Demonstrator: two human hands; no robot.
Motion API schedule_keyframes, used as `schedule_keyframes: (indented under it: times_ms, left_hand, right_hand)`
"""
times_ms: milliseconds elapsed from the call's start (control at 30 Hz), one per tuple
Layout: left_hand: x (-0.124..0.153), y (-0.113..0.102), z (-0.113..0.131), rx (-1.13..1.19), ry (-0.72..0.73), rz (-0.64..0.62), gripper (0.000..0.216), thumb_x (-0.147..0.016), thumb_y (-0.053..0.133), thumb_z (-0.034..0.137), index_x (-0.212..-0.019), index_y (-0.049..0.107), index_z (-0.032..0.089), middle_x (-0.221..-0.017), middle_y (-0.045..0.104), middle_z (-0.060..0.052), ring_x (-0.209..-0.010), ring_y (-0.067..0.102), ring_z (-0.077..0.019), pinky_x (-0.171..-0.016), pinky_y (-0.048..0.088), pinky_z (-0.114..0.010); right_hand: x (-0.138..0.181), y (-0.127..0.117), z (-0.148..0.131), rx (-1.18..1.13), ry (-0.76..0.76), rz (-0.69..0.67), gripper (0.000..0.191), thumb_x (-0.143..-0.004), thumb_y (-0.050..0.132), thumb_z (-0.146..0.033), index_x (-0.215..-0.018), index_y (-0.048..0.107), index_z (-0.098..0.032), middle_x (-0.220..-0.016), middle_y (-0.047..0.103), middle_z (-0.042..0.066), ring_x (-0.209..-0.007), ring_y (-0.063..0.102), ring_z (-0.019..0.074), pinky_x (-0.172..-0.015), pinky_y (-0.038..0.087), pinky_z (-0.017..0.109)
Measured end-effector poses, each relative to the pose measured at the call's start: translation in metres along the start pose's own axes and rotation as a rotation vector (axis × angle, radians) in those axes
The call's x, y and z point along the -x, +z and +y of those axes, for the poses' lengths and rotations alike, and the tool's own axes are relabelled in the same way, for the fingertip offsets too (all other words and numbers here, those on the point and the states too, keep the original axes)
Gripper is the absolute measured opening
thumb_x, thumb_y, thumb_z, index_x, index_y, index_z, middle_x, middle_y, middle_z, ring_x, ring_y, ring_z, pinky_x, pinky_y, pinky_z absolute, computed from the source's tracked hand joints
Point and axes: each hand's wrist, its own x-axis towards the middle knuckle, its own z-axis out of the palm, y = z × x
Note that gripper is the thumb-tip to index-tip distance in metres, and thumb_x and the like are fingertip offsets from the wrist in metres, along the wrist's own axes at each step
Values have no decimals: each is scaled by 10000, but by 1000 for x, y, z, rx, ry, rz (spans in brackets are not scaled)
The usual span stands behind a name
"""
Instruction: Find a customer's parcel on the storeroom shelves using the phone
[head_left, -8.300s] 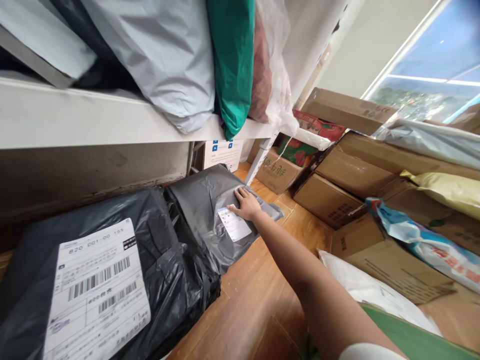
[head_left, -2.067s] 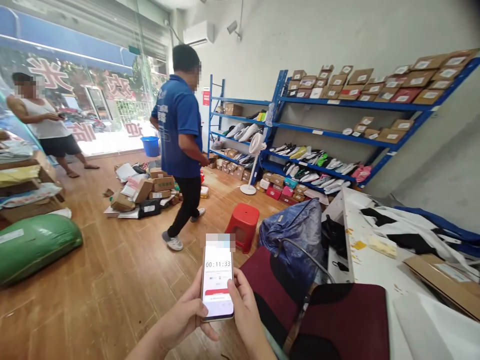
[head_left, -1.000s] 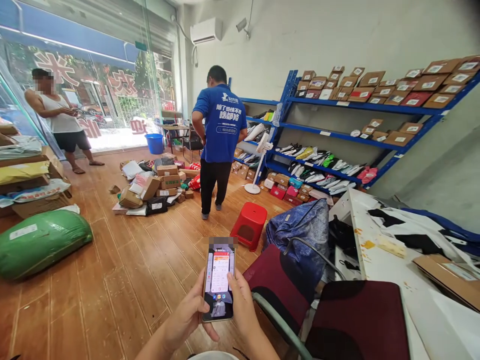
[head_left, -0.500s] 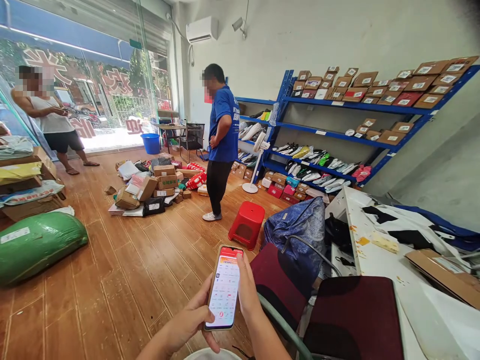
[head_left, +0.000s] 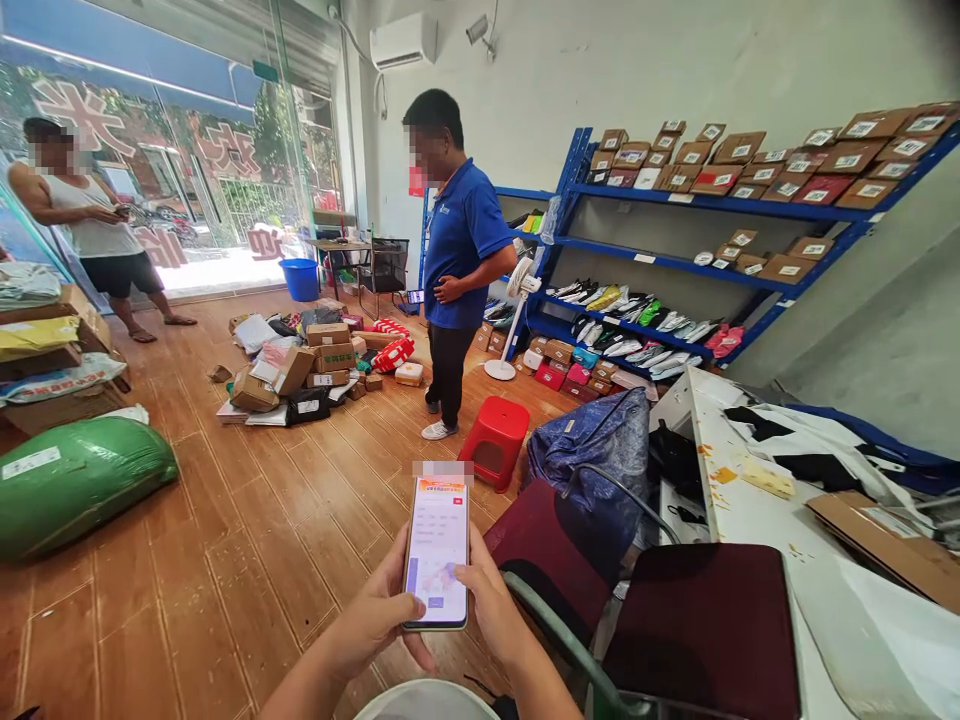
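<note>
Both hands, the left hand (head_left: 375,625) and the right hand (head_left: 487,610), grip the phone (head_left: 436,553), now upright, no longer tilted. Bare floor (head_left: 247,560) lies ahead; the chair (head_left: 675,620) and desk (head_left: 742,510) border the right.

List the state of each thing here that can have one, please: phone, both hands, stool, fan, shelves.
phone: screen lit, held upright
left hand: gripping the phone's left edge
right hand: gripping its right edge, thumb on screen
red stool: upright, unoccupied
fan: standing; running or not, unclear
blue shelves: loaded with parcels
</note>
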Motion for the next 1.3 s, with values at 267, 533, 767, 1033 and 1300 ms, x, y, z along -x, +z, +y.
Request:
schedule_keyframes:
  times_ms: [267,533,767,1033,1300]
  left_hand:
    - [3,5,4,81,-12,23,1091,-596,500,146,-1451,-173,217,-1285,498,-140,-909,602,-230,-447,557,-254]
    - [4,9,2,115,-10,62,1011,-674,428,121,-1435,-232,207,-1306,485,-151,-872,610,-224,-417,536,-232]
    - [4,12,-1,58,-4,146,930,-762,518,161,-1480,-70,228,-1214,526,-135,-784,581,-177,-397,539,-242]
    - [4,10,-2,20,-4,144,929,-752,540,185,-1483,-32,222,-1143,549,-120,-759,584,-172,-387,525,-224]
    - [2,-3,-14,-5,-21,25,1160,-576,547,147,-1432,-227,267,-1341,436,-134,-942,550,-240,-458,552,-268]
  right_hand:
    - [-1,0,7,-63,24,23,486,-727,541,-294,-1198,455,-209,-1157,584,56,-982,554,208,-846,431,343]
    - [0,-1,16,-87,27,32,487,-759,551,-314,-1218,430,-206,-1145,582,55,-943,550,187,-808,432,320]
    - [2,-1,17,-71,32,23,553,-717,588,-312,-1234,419,-212,-1173,582,47,-998,551,203,-864,439,338]
    - [7,2,16,-34,21,17,527,-734,573,-308,-1225,407,-215,-1249,550,69,-1055,547,224,-914,433,375]
    - [6,1,18,-58,49,89,543,-664,577,-266,-1189,458,-193,-1171,598,55,-961,570,207,-844,450,343]
